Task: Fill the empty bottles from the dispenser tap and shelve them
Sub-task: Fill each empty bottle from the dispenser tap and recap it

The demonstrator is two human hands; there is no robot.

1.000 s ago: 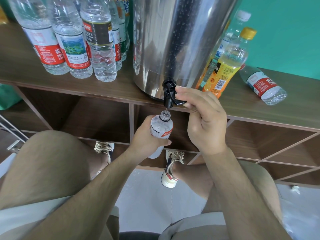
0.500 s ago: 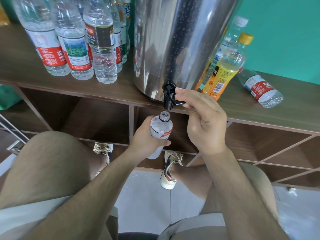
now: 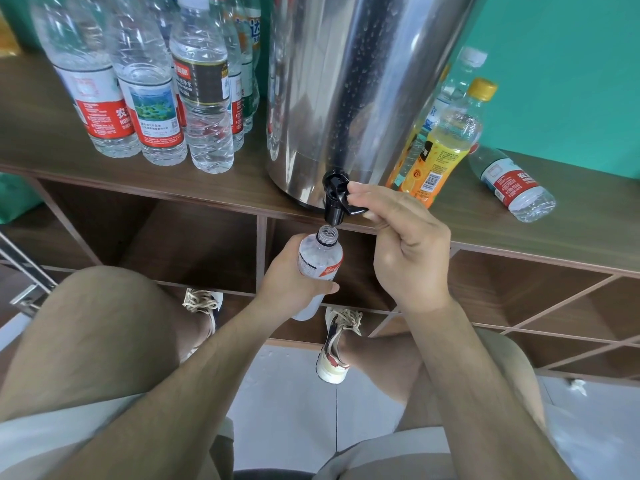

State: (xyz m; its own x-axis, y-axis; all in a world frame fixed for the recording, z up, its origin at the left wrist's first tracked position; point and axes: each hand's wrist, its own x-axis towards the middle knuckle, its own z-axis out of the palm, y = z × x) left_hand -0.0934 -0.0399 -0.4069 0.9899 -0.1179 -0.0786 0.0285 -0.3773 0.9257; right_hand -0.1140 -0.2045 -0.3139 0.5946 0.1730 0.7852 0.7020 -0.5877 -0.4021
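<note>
A steel dispenser [image 3: 346,91] stands on the wooden shelf top [image 3: 41,126]. Its black tap [image 3: 335,197] juts over the shelf's front edge. My right hand [image 3: 403,244] pinches the tap's lever. Directly under the spout, my left hand [image 3: 294,282] holds a small clear bottle [image 3: 320,259] with a red and white label, uncapped, its open mouth just below the spout. The bottle's lower part is hidden behind my fingers.
Several water bottles [image 3: 149,98] stand left of the dispenser. To its right stand a yellow-capped orange bottle [image 3: 440,147] and a white-capped bottle [image 3: 457,77]; another bottle [image 3: 512,185] lies on its side. Open cubbies [image 3: 194,244] sit below. My knees and feet are underneath.
Both hands keep the same hold at the tap. The view has shifted slightly; nothing else has moved.
</note>
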